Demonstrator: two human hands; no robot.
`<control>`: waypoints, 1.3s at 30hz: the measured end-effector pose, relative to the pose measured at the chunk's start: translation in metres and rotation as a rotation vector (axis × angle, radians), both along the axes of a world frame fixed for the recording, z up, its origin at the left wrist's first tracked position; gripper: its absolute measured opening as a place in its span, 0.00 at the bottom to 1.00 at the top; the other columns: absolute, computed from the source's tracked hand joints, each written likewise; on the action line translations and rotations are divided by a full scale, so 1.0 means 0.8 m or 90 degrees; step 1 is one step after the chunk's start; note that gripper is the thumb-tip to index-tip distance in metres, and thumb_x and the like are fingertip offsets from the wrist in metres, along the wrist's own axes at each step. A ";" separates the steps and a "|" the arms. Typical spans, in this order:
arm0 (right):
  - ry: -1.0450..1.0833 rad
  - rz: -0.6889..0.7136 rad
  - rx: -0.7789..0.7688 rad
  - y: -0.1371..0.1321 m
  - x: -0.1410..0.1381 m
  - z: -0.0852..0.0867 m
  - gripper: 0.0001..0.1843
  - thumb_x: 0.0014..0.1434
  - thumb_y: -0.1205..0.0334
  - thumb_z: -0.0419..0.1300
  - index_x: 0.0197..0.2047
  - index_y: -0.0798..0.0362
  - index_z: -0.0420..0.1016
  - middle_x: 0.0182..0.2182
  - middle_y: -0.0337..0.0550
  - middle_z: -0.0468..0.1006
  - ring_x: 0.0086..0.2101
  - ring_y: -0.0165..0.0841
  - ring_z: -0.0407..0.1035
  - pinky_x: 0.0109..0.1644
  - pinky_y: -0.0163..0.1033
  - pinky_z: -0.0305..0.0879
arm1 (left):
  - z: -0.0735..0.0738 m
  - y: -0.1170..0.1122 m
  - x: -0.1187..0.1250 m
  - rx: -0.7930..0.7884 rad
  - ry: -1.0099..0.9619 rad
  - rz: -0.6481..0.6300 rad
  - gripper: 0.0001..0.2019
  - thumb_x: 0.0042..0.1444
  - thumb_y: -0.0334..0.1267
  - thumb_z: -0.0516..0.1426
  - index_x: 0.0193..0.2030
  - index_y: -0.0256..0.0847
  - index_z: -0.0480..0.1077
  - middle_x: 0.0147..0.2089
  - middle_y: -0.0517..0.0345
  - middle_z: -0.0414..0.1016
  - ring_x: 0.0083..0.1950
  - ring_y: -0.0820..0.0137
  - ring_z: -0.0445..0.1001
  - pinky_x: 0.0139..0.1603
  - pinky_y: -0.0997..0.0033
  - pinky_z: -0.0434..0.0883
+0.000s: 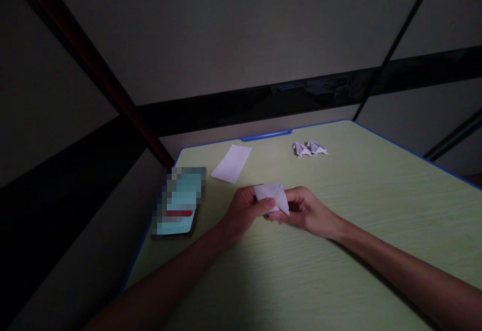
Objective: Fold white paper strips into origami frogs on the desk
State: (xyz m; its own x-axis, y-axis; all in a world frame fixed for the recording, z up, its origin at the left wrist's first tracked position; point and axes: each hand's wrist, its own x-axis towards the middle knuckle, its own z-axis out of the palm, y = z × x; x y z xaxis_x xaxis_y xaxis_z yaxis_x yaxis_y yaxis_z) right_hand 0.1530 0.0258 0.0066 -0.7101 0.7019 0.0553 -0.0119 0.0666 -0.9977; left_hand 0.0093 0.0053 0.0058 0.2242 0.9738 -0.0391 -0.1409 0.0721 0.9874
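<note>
A small folded piece of white paper [268, 192] is held just above the middle of the table, with crease lines meeting near its centre. My left hand [246, 209] grips its left side, the thumb pressed flat across the front face. On the other side, my right hand [301, 208] pinches the paper's right and lower edge, thumb below and fingers behind. The fingers behind the paper are partly hidden.
A flat white sheet of paper [232, 163] lies beyond my left hand. Two small folded paper figures [310, 148] stand at the back right. A phone [179, 203], partly pixelated, rests at the left edge of the pale green table [376, 210]. Cabinet panels [241, 34] rise behind.
</note>
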 end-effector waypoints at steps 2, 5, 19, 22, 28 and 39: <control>0.002 -0.012 0.003 0.001 -0.002 0.003 0.13 0.42 0.58 0.61 0.22 0.60 0.66 0.18 0.34 0.57 0.21 0.22 0.51 0.23 0.30 0.47 | -0.001 0.002 0.001 0.005 -0.012 0.050 0.11 0.38 0.39 0.59 0.23 0.32 0.67 0.19 0.62 0.65 0.22 0.78 0.61 0.25 0.77 0.59; 0.005 -0.028 0.015 0.002 -0.004 0.009 0.12 0.44 0.59 0.60 0.25 0.61 0.68 0.19 0.34 0.58 0.20 0.22 0.51 0.22 0.30 0.46 | -0.002 0.004 0.002 0.027 -0.009 0.095 0.09 0.39 0.38 0.59 0.23 0.32 0.67 0.19 0.62 0.65 0.22 0.78 0.62 0.24 0.78 0.59; 0.036 0.014 0.013 0.003 0.008 0.015 0.14 0.47 0.58 0.58 0.18 0.59 0.68 0.20 0.41 0.72 0.21 0.24 0.59 0.23 0.30 0.53 | -0.001 0.003 -0.001 -0.012 -0.054 -0.051 0.10 0.39 0.39 0.59 0.23 0.32 0.68 0.20 0.59 0.67 0.20 0.78 0.62 0.19 0.79 0.58; 0.068 -0.009 -0.012 0.005 0.004 0.015 0.14 0.48 0.59 0.58 0.17 0.59 0.66 0.20 0.41 0.72 0.24 0.27 0.64 0.29 0.33 0.57 | -0.003 0.004 -0.001 -0.023 -0.041 -0.009 0.10 0.40 0.38 0.58 0.27 0.32 0.69 0.23 0.57 0.69 0.22 0.78 0.63 0.19 0.80 0.59; 0.101 -0.154 -0.046 0.008 0.002 0.015 0.11 0.42 0.60 0.62 0.21 0.58 0.65 0.16 0.34 0.66 0.18 0.23 0.59 0.22 0.31 0.52 | 0.002 -0.001 0.002 -0.026 0.024 -0.035 0.07 0.39 0.36 0.59 0.24 0.33 0.68 0.20 0.61 0.67 0.21 0.78 0.63 0.21 0.78 0.60; 0.015 -0.133 -0.041 0.010 0.000 0.009 0.14 0.42 0.58 0.61 0.18 0.57 0.62 0.13 0.32 0.60 0.17 0.20 0.50 0.21 0.31 0.42 | -0.001 0.005 0.001 0.010 -0.002 0.132 0.10 0.42 0.40 0.57 0.22 0.32 0.68 0.18 0.62 0.65 0.20 0.79 0.59 0.23 0.78 0.56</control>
